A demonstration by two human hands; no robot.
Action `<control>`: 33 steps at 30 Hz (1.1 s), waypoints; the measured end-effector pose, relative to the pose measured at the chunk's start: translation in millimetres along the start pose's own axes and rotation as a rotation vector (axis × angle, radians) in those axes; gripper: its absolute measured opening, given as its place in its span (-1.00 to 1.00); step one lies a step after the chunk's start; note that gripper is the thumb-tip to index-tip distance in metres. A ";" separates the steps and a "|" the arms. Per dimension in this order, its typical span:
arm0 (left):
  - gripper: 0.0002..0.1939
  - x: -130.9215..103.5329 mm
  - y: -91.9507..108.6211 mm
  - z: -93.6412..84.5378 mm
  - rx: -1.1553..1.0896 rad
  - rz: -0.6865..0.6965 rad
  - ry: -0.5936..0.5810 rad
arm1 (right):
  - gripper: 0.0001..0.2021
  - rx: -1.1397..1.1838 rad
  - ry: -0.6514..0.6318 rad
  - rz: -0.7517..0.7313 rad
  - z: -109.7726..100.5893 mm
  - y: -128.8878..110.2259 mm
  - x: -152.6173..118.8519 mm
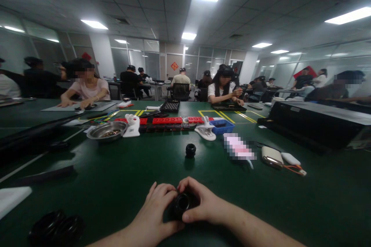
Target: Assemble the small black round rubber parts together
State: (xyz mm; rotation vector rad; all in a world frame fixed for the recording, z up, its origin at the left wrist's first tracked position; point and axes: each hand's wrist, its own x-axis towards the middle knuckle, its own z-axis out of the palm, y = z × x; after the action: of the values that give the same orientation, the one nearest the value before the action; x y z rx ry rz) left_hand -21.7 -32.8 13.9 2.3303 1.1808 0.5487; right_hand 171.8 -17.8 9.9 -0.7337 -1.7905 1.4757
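Observation:
Between my two hands, low in the middle of the view, is a glossy black round part (pixel 182 203) with a hole through its centre, turned partly toward me. My right hand (pixel 203 202) grips it, thumb in front and fingers curled over the far side. Around its left side closes my left hand (pixel 159 208), thumb below and fingertips near those of the right. A similar black ring-shaped part (pixel 190 150) stands by itself on the green table (pixel 139 166) farther ahead. Several more black rings (pixel 56 228) lie blurred at the lower left.
Ahead lie a red power strip (pixel 166 120), a metal bowl (pixel 107 131) with small pieces, white stands (pixel 206 128) and a blue tray (pixel 222 126). Rightward are a pixelated pink item (pixel 239 146), a cream power bank (pixel 271 157) and a large black case (pixel 315 123). People sit across the table.

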 end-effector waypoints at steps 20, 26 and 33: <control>-0.55 -0.3 -8.0 3.7 0.010 0.012 0.011 | -0.52 0.157 -0.047 -0.023 -1.6 2.3 1.1; -0.51 0.1 -6.4 4.1 0.003 -0.007 -0.007 | -0.65 0.085 -0.037 -0.012 -1.3 -2.8 0.6; -0.58 1.1 -3.5 1.2 -0.011 -0.018 -0.010 | -0.53 0.272 -0.064 0.037 0.6 -4.6 0.4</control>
State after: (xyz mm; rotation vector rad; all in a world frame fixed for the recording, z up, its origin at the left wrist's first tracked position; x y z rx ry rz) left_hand -22.6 -30.4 11.0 2.3084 1.1910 0.5354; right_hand 171.1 -18.7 14.5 -0.5901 -1.5859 1.7416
